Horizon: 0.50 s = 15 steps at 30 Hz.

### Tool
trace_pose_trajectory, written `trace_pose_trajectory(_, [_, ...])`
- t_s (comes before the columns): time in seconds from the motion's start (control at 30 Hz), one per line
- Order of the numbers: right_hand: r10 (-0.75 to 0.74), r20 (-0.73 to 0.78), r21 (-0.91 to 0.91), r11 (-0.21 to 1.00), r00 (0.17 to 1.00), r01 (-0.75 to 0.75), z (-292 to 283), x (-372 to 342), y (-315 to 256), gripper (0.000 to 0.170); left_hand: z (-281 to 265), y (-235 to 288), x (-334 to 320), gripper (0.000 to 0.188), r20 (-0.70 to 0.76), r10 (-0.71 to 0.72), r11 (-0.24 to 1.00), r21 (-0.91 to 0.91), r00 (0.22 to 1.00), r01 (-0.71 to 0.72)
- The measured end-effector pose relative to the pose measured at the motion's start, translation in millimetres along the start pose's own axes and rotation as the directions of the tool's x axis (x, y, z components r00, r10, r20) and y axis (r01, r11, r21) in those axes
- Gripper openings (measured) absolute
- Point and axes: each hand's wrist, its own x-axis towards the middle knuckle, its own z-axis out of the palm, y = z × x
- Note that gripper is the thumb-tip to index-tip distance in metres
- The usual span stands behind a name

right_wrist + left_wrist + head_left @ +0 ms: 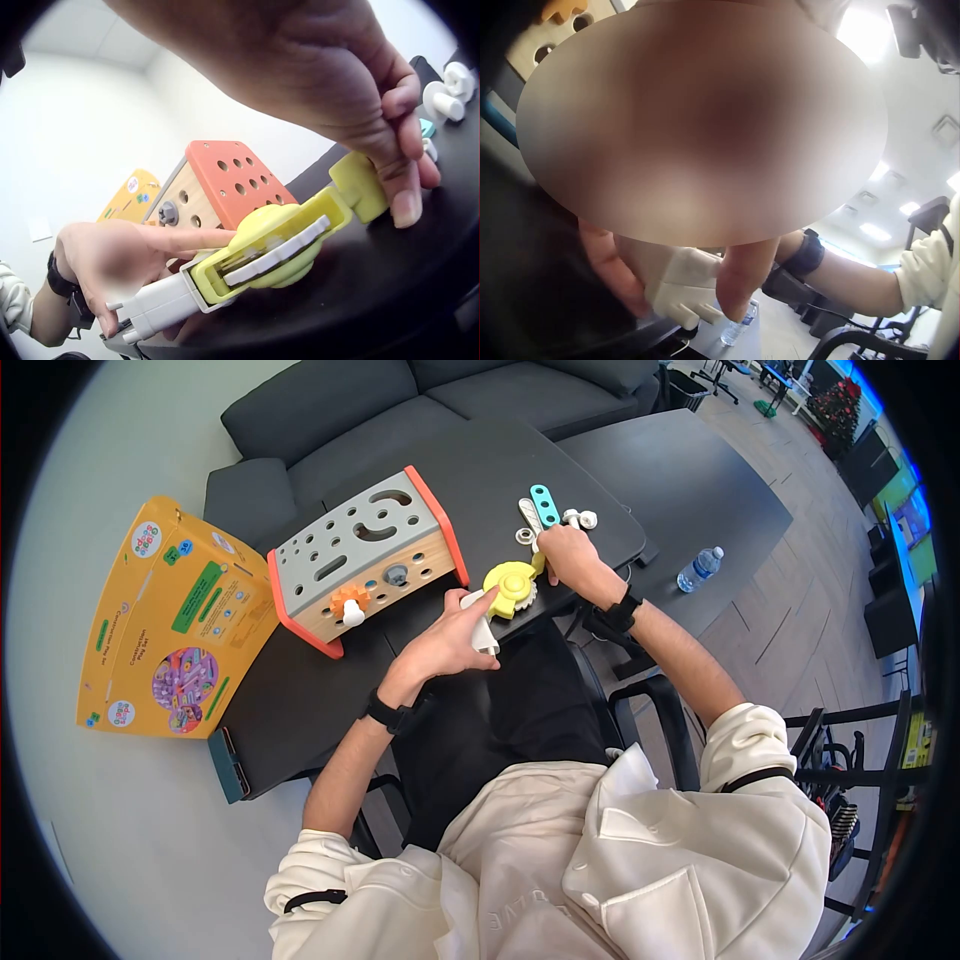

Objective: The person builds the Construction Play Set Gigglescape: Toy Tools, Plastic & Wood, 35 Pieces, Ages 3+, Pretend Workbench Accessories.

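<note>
A toy circular saw [510, 586] with a yellow guard and a toothed white blade lies between both hands at the table's front edge. My left hand [455, 640] grips its white handle [161, 304], with the index finger stretched along the yellow guard. At the opposite end, my right hand [572, 560] pinches the flat yellow tab [358, 186] between thumb and fingers. Just beyond the right hand lie a teal strip with holes [544, 506], a white wrench [528, 512], a white nut [523, 536] and white bolts [587, 519]. A blurred oval covers much of the left wrist view.
To the left stands a wooden toy workbench [345, 545] with a grey top, red ends and an orange gear [348, 598]. Behind it leans a yellow carton [150, 610]. A water bottle [700, 568] stands on the right-hand table. A grey sofa [330, 415] borders the far side.
</note>
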Motion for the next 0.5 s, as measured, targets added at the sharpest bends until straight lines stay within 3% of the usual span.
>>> trace_pose_trajectory(0.37, [0.045,0.023,-0.001,0.999,0.999,-0.045,-1,1,3,0.035,-4,2,4,0.102,-0.074,0.026,1.0,-0.013,0.997,-0.027])
trace_pose_trajectory(0.43, [0.052,0.004,0.012,0.999,0.999,-0.052,0,2,5,0.035,-6,8,7,0.107,-0.055,-0.097,0.995,-0.039,0.994,0.095])
trace_pose_trajectory(0.5, [0.052,0.018,0.02,0.998,0.998,-0.052,-1,3,5,0.033,-1,9,9,0.107,-0.097,-0.082,0.997,-0.022,0.992,0.08])
